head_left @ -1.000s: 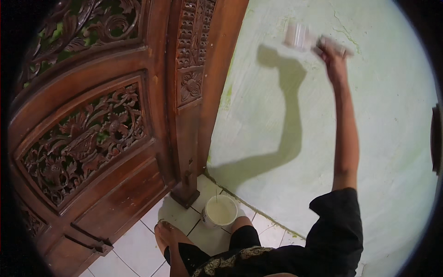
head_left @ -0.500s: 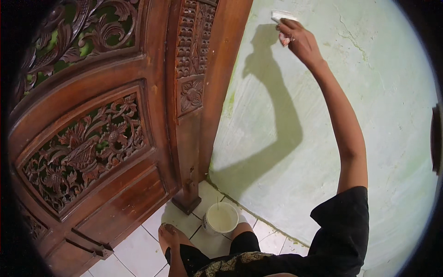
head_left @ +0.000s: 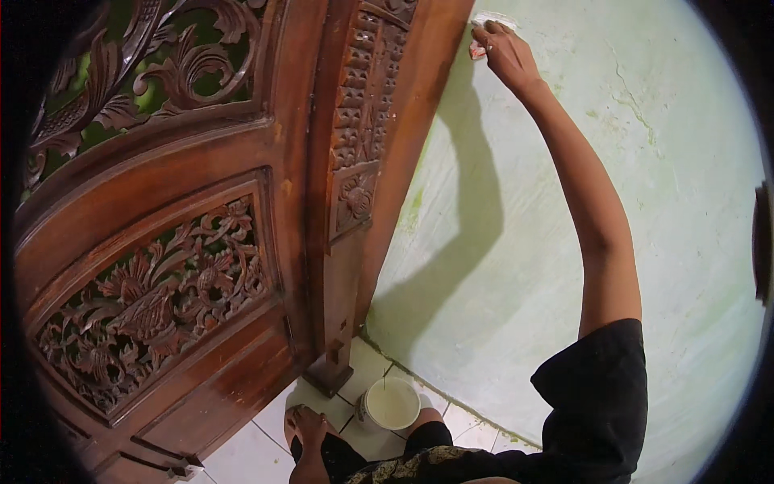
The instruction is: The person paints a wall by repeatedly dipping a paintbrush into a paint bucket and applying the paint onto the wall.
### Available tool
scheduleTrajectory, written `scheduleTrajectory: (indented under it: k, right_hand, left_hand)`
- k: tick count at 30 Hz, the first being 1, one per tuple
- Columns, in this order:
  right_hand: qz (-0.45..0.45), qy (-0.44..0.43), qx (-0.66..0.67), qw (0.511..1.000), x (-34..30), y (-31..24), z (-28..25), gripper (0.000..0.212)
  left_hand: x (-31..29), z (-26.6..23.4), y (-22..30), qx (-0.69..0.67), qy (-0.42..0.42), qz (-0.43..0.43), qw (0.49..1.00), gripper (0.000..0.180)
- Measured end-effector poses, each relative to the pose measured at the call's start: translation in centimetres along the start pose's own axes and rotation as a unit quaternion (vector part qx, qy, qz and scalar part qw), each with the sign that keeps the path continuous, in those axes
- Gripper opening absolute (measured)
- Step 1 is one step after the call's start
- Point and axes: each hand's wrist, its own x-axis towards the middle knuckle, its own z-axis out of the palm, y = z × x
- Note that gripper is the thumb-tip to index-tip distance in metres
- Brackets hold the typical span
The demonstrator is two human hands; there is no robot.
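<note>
- Right hand (head_left: 506, 56) is gripping a flat, white-headed brush with a pale, red-marked handle (head_left: 477, 52), fingers closing round it, high on the pale green plaster wall (head_left: 556, 258).
- Brushwork here is probably calling for light, even pressure and a steady wrist, since the head is sitting just beside the dark brown wooden post (head_left: 427, 105).
- Left hand (head_left: 306, 423) is resting open over the left knee, holding nothing visible.
- Between the knees, a round white bucket (head_left: 363, 415) is standing on white floor tiles (head_left: 246, 452), containing pale creamy liquid (head_left: 393, 407); its depth is hard to judge.
</note>
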Motion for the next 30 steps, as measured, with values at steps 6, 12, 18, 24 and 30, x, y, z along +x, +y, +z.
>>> scheduleTrajectory:
  k: [6,12,18,24,30]
  right_hand:
    - [0.016,-0.023,-0.015,0.999,-1.3,0.1,3.5,0.019]
    - [-0.004,-0.135,0.091,0.987,-6.7,-6.1,5.9,0.018]
    - [-0.048,-0.301,0.193,0.933,-5.7,-5.2,1.2,0.011]
    - [0.052,-0.172,0.137,0.974,2.9,2.7,2.5,0.021]
    - [0.069,0.029,-0.093,0.993,8.8,9.0,-1.0,0.018]
  left_hand:
    - [-0.3,-5.3,4.0,0.0,0.056,-0.008,0.998,0.066]
    - [0.8,-2.4,0.9,0.062,0.102,0.065,0.991,0.06]
    - [0.9,-6.6,5.4,0.128,-0.056,-0.035,0.99,0.055]
    - [3.1,5.0,-4.2,0.082,0.041,0.04,0.995,0.043]
    - [0.4,-9.2,5.8,0.071,-0.088,-0.037,0.993,0.047]
